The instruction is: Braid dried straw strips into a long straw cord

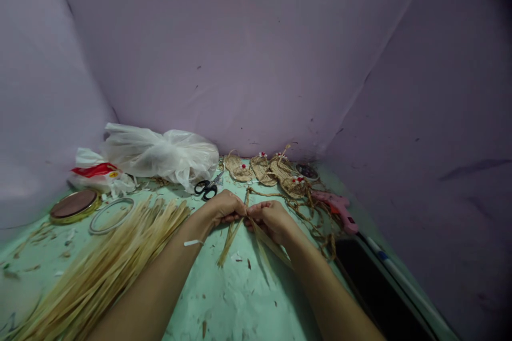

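My left hand (224,208) and my right hand (269,217) meet at the middle of the green table (224,303), both with fingers pinched on thin straw strands (231,237). The strands fan downward from the pinch toward me, and a twisted straw cord (280,195) runs from the hands to the back right. A thick bundle of loose straw (112,261) lies to the left of my left forearm.
Several small woven straw sandals (262,169) lie at the back. Black scissors (206,189) sit next to a white plastic bag (160,154). A pink glue gun (338,208) lies at the right, a round tin lid (74,205) and a ring (111,214) at the left.
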`<state>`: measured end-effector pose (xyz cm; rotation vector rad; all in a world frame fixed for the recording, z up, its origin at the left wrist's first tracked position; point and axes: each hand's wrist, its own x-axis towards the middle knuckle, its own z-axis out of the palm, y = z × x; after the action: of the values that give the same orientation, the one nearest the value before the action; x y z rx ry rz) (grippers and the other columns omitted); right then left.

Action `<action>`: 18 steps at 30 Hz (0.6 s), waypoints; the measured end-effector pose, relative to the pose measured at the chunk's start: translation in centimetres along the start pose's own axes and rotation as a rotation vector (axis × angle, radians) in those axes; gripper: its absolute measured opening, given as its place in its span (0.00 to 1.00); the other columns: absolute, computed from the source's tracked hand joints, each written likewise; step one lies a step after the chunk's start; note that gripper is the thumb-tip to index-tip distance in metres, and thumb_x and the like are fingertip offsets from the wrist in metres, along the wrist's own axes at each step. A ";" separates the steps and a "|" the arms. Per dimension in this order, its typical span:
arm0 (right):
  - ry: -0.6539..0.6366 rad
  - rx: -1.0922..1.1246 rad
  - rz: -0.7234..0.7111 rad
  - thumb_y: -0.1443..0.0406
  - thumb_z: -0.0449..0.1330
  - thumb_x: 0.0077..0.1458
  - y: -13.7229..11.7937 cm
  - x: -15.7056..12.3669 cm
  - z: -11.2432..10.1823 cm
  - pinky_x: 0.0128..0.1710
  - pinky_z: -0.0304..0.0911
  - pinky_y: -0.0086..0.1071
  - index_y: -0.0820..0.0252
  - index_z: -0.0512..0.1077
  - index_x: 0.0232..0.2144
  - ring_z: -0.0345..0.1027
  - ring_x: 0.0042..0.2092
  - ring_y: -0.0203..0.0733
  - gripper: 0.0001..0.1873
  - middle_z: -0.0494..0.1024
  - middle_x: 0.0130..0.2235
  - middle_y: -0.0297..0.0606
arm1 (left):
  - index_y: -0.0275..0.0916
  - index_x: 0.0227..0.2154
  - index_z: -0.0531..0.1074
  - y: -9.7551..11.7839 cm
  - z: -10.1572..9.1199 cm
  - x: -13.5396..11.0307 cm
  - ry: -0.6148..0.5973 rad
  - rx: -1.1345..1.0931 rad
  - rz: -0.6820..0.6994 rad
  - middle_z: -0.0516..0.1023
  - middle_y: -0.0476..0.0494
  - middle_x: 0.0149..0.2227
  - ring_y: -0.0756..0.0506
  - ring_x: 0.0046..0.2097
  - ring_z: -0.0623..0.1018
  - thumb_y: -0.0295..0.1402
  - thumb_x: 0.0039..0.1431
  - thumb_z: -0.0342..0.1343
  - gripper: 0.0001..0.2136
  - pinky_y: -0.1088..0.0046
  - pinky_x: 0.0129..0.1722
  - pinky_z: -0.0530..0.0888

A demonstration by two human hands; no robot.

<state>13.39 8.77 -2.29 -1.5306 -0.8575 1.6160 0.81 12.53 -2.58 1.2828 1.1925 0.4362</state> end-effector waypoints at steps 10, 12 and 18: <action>0.084 -0.051 -0.016 0.76 0.55 0.38 -0.3 -0.2 0.2 0.12 0.46 0.20 0.62 0.60 0.17 0.52 0.12 0.27 0.07 0.62 0.11 0.27 | 0.32 0.14 0.67 -0.3 -0.1 0.3 -0.026 0.026 0.027 0.58 0.55 0.08 0.57 0.11 0.53 0.24 0.32 0.49 0.03 0.80 0.10 0.46; 0.096 -0.101 -0.027 0.75 0.56 0.37 -0.1 0.1 -0.1 0.11 0.39 0.21 0.63 0.62 0.17 0.48 0.12 0.25 0.06 0.62 0.11 0.27 | 0.32 0.14 0.67 -0.5 -0.1 0.5 -0.019 0.017 0.019 0.58 0.55 0.08 0.57 0.11 0.53 0.24 0.32 0.49 0.03 0.80 0.10 0.46; 0.120 -0.145 -0.091 0.68 0.57 0.39 0.6 1.3 -0.4 0.13 0.34 0.23 0.65 0.64 0.14 0.41 0.12 0.24 0.07 0.60 0.11 0.27 | 0.32 0.13 0.66 -0.5 -0.1 0.5 -0.013 0.015 0.026 0.57 0.55 0.08 0.57 0.11 0.53 0.24 0.32 0.49 0.02 0.80 0.10 0.46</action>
<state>13.73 9.55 -3.45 -1.6461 -0.9802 1.4084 0.77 12.83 -3.24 1.3137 1.1713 0.4385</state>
